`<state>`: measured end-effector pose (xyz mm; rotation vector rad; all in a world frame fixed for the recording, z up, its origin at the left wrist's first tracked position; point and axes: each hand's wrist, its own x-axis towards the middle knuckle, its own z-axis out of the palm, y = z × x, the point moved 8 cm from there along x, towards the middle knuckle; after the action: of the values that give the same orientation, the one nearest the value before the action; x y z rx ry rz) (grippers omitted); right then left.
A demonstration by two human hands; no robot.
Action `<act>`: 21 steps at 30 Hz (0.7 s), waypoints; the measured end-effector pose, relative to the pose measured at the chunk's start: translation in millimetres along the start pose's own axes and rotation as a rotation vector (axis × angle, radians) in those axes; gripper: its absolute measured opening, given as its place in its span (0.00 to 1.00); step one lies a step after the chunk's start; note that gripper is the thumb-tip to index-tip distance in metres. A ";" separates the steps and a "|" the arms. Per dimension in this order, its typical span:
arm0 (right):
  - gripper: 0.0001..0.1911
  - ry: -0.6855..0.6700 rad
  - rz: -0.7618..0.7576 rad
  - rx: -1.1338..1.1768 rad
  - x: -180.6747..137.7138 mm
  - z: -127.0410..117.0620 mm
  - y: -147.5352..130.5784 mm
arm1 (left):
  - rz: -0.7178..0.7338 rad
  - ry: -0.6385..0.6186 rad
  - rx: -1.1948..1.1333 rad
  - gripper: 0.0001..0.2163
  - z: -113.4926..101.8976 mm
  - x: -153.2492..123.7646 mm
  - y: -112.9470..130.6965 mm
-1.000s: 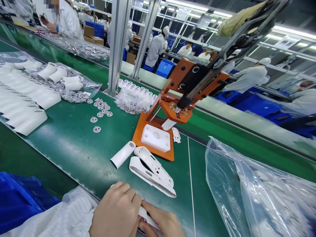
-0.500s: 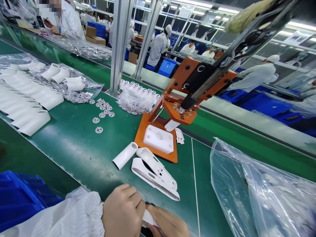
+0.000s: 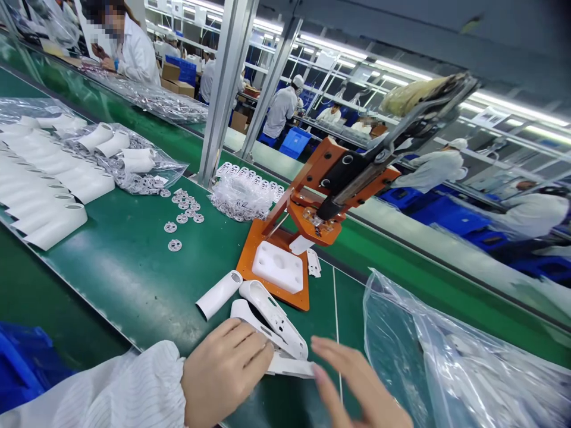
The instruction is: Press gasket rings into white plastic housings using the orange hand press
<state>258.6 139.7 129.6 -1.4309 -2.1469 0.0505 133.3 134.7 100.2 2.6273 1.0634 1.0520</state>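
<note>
My left hand (image 3: pixel 228 368) is closed around a long white plastic shell (image 3: pixel 292 366), low over the green work surface. My right hand (image 3: pixel 359 380) is open, fingers apart, its thumb at the shell's right end; whether it touches cannot be told. Just beyond lie a narrow white handle-shaped housing (image 3: pixel 252 318), partly hidden by my left hand, and a white housing half with cutouts (image 3: pixel 279 318). A short white tube (image 3: pixel 218 294) rests to their left. Behind them stands an orange hand press (image 3: pixel 272 288) with a white block (image 3: pixel 277 266) on its base.
Rows of white curved housings (image 3: pixel 49 178) fill the left. Small round discs (image 3: pixel 175 245) lie scattered near a bag of parts (image 3: pixel 241 196). A metal post (image 3: pixel 225 89) rises behind. A large clear bag (image 3: pixel 464 356) covers the right; blue crates (image 3: pixel 31 368) stand lower left.
My hands have moved up from the near edge toward the housings. The right hand has opened and drawn off to the right, while the left keeps the shell. The view has shifted slightly.
</note>
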 end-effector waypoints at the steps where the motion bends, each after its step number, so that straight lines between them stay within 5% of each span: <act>1: 0.07 0.012 0.071 -0.013 6.4 -4.3 16.7 | 0.011 0.060 0.005 0.10 -4.9 -1.0 0.6; 6: 0.19 0.003 0.274 -0.144 39.1 11.1 105.2 | -0.006 0.272 -0.027 0.11 -33.3 -6.5 -10.2; 10: 0.27 -0.062 0.206 -0.115 60.2 45.2 139.0 | -0.060 0.175 0.050 0.09 -55.4 -14.4 -51.6; 13: 0.28 -0.156 0.140 -0.085 66.5 62.8 147.4 | -0.276 0.143 0.220 0.10 -84.2 -34.9 -107.8; 17: 0.25 -0.122 0.076 -0.199 65.5 55.8 150.5 | -0.620 0.226 0.546 0.15 -126.0 -81.0 -173.8; 21: 0.18 -0.063 0.042 -0.313 58.1 44.2 145.9 | -0.948 0.181 0.782 0.23 -140.7 -123.7 -210.8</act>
<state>344.7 264.4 69.3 -1.6680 -2.2498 -0.2371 -140.5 191.7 63.5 1.8803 2.7859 0.6982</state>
